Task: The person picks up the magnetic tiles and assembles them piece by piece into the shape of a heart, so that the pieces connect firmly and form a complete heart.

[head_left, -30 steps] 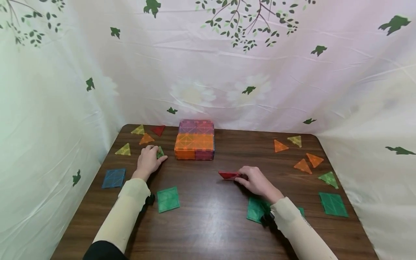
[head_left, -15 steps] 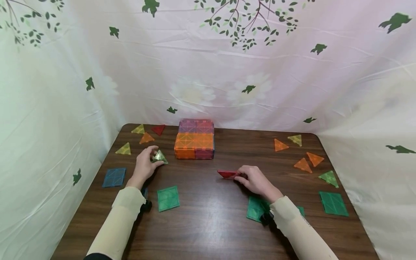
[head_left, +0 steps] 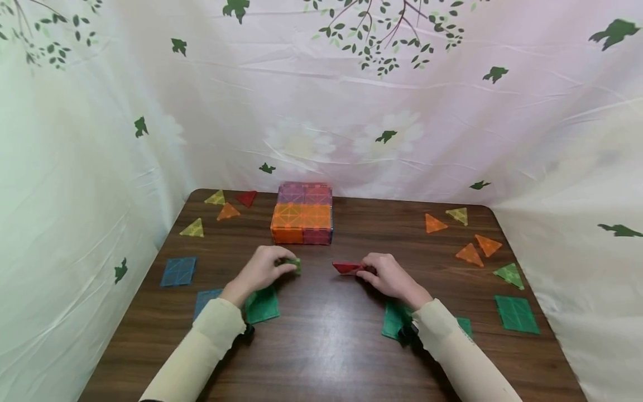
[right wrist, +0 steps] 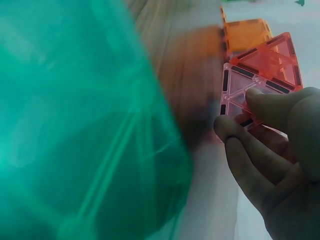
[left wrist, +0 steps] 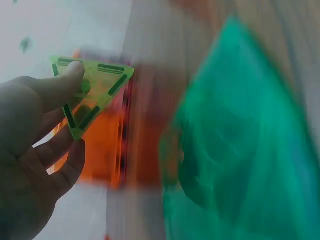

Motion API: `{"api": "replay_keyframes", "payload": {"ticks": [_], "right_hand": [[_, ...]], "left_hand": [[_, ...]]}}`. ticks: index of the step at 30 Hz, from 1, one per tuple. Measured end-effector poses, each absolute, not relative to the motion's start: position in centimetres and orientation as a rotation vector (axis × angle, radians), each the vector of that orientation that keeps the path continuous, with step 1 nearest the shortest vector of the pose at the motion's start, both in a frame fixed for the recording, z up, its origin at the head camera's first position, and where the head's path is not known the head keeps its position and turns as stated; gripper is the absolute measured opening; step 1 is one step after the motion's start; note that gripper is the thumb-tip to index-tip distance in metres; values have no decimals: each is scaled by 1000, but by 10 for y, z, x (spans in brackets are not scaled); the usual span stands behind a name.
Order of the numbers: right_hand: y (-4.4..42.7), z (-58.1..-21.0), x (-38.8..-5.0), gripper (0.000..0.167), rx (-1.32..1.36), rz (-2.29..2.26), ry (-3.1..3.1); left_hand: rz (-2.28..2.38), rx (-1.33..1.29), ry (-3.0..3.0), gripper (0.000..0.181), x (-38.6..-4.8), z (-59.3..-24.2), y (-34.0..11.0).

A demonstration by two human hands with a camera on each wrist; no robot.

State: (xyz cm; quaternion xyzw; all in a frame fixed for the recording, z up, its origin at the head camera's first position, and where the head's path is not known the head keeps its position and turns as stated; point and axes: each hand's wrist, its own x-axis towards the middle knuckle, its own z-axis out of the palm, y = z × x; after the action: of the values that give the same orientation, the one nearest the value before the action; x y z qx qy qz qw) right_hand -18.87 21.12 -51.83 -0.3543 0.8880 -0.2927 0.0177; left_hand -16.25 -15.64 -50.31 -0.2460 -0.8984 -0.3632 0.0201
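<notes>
My left hand point(head_left: 263, 269) pinches a small light-green triangular magnetic tile point(left wrist: 107, 77) between thumb and fingers, above the table just in front of the box-shaped tile block point(head_left: 301, 215). To its right, my right hand point(head_left: 390, 275) grips red triangular magnetic tiles point(head_left: 345, 268). The right wrist view shows a red triangle point(right wrist: 274, 59) meeting a pinker tile point(right wrist: 239, 82) edge to edge, with the thumb and fingers on the pinker one. A gap separates the two hands' tiles. Under my left wrist lies a green square tile point(head_left: 263, 307); another green square point(head_left: 394, 319) is partly hidden by my right arm.
Blue squares point(head_left: 178, 271) and yellow, orange and red triangles point(head_left: 246, 198) lie on the left. More orange triangles point(head_left: 469, 254), a green triangle point(head_left: 509, 274) and a green square point(head_left: 517, 314) lie on the right. A printed curtain point(head_left: 321, 111) encloses the brown table point(head_left: 326, 357).
My left hand has picked up the green triangle from the left and carried it right and nearer, towards the red tiles. My right hand has shifted slightly left with its tiles.
</notes>
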Motion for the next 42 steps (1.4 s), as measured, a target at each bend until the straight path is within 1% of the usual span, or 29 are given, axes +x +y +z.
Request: {"api": "replay_keyframes", "payload": {"ticks": [4, 10, 17, 24, 28, 31, 37, 42], "right_hand": [[200, -515, -189, 5, -1135, -933, 2734], [187, -514, -189, 6, -1137, -922, 2710], [184, -514, -188, 7, -1128, -899, 2680], [184, -512, -188, 11, -1237, -734, 2681], [185, -511, -187, 14, -1243, -675, 2690], [187, -510, -186, 17, -1232, -655, 2701], [203, -507, -187, 19, -1142, -563, 2799], [225, -503, -193, 25, -910, -482, 2913]], "left_hand": [[-1123, -864, -2772, 10, -165, -502, -127], [-1171, -855, -2775, 7, -169, -505, -104], [-1242, -799, -2774, 9, -171, -509, -97], [-1124, -913, -2793, 13, -171, -516, -94], [-1104, -923, -2775, 12, -170, -519, -94], [-1124, -934, -2760, 16, -170, -519, -93], [-1195, -891, -2735, 27, -168, -516, -97], [-1207, -856, -2748, 27, -167, -515, -104]]}}
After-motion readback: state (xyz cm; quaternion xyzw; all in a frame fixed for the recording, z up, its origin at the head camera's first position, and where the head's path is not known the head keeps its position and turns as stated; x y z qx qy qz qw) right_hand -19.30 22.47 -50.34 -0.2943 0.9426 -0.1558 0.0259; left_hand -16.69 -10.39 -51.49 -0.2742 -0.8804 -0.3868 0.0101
